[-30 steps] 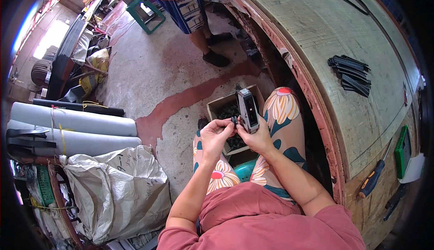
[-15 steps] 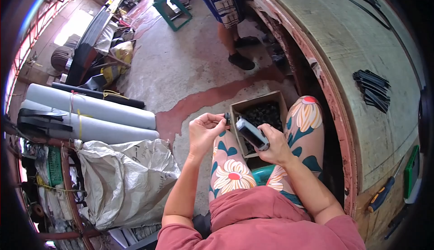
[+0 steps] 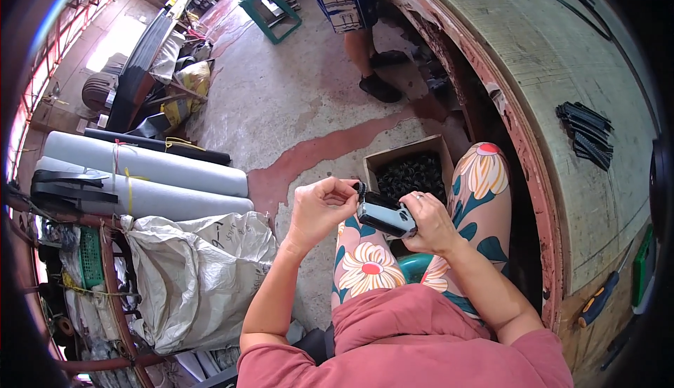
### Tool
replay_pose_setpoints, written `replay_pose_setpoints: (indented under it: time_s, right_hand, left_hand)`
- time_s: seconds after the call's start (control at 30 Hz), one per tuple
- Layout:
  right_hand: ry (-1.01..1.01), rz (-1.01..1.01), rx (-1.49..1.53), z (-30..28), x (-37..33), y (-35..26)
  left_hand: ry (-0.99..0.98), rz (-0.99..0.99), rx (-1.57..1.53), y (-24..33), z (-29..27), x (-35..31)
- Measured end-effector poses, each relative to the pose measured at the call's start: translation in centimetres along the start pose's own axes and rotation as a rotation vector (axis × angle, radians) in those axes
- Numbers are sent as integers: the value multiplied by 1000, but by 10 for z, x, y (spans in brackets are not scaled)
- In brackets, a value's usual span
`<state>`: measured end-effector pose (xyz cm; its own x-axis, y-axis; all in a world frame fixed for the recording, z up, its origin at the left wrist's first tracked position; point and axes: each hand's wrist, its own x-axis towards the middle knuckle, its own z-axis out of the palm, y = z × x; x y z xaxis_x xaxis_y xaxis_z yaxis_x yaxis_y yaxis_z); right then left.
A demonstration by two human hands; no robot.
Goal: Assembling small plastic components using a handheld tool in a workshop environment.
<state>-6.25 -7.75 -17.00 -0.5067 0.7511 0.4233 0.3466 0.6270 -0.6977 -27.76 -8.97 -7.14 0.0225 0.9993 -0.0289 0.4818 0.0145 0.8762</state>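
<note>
Pinched in the fingertips of my left hand (image 3: pixel 319 211) is a small black strip bent into a loop (image 3: pixel 360 188). My right hand (image 3: pixel 432 226) grips a grey and black hand stapler (image 3: pixel 386 218) from its right end. The stapler's left end meets the black loop just beside my left fingertips; whether its jaws are closed on it I cannot tell. Below and beyond the hands, a cardboard box (image 3: pixel 448 155) holds a heap of small black pieces (image 3: pixel 414 175). Both hands are above my lap.
A wooden table (image 3: pixel 562 58) on the right bears a bundle of black strips (image 3: pixel 587 134) and a screwdriver (image 3: pixel 595 306). Grey rolls (image 3: pixel 154 167) and a white sack (image 3: pixel 203 276) lie at left. A person (image 3: pixel 361 44) stands ahead, near a green stool (image 3: pixel 274 16).
My right hand has turned the stapler and brought it left against the black loop. The left hand has shifted slightly right, keeping its pinch.
</note>
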Motion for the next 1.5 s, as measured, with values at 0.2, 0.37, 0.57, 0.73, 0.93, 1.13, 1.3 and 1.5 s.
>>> replay_pose_setpoints:
  time_s: [0.2, 0.37, 0.57, 0.73, 0.93, 1.13, 1.3, 1.5]
  right_hand:
    - [13, -10, -13, -1, -1, 0]
    - [25, -20, -23, -3, -1, -3]
    - [20, -29, -30, -3, -1, -2]
    - [29, -23, -4, -5, 0, -3]
    - [103, 139, 305, -2, -4, -15]
    - [65, 471, 808, -6, -12, -56]
    - [91, 693, 1178, -12, -30, -77]
    - [97, 595, 948, 4, -35, -60]
  left_hand:
    - [-29, 20, 17, 4, 1, 0]
    - [-31, 58, 42, 9, 0, -1]
    - [-46, 81, 71, 17, 0, -1]
    - [-82, 114, 88, 15, -3, -2]
    - [137, -101, -425, -4, 5, 1]
    - [-126, -551, -1194, -61, 112, -32]
    - [-428, -679, -1350, -13, 148, -62]
    - [-188, -554, -1318, -57, 162, -65]
